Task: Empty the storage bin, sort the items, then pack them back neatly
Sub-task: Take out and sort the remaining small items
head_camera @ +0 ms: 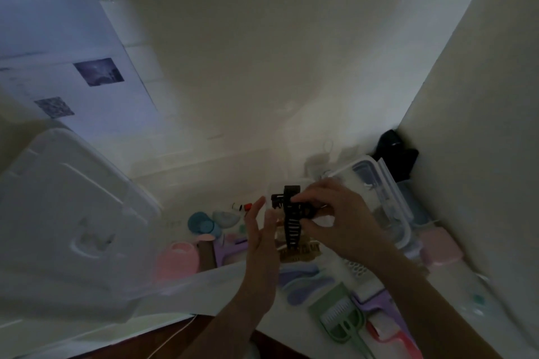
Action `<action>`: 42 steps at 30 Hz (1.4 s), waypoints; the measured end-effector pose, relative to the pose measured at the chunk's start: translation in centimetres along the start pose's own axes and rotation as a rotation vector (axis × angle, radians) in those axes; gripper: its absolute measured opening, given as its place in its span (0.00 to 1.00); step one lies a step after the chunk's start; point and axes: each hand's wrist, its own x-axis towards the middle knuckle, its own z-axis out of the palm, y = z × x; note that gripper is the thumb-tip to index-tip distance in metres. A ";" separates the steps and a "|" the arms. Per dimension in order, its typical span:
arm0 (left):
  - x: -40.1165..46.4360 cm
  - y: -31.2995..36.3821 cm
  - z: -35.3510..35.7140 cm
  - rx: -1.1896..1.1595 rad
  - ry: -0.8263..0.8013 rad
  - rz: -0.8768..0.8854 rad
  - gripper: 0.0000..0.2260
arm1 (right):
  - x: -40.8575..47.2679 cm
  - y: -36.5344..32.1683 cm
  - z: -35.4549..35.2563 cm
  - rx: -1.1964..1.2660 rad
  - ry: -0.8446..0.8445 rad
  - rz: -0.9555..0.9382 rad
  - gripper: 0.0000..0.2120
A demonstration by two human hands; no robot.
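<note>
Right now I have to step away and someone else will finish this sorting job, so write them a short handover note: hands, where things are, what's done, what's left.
Right hand pinches a black toothed plastic hair clip, held above the pile. Left hand is open beside it, fingers straight, holding nothing.
The clear plastic storage bin lid lies at left. Small items lie spread on the white surface: blue round cups, a pink cup, a green plastic scoop, a clear latched container.
Done: items look emptied out.
Left: finish sorting, then repack.
</note>
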 end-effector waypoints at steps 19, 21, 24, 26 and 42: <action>-0.2 1.1 0.0 -0.092 -0.074 -0.007 0.17 | 0.3 -0.1 1.2 -0.222 -0.164 0.060 0.17; -0.3 1.1 0.1 -0.092 -0.090 0.004 0.19 | 0.4 -0.1 1.3 -0.218 -0.162 0.069 0.17; -0.3 0.8 -0.1 -0.109 -0.086 -0.020 0.18 | 0.1 -0.1 1.4 -0.211 -0.188 0.090 0.20; -0.2 0.6 -0.1 -0.125 -0.069 -0.036 0.18 | -0.6 -0.6 0.6 -0.238 -0.144 0.091 0.23; 0.3 0.0 0.3 -0.053 -0.003 -0.030 0.19 | -5.2 -1.9 1.4 -0.207 0.114 0.237 0.29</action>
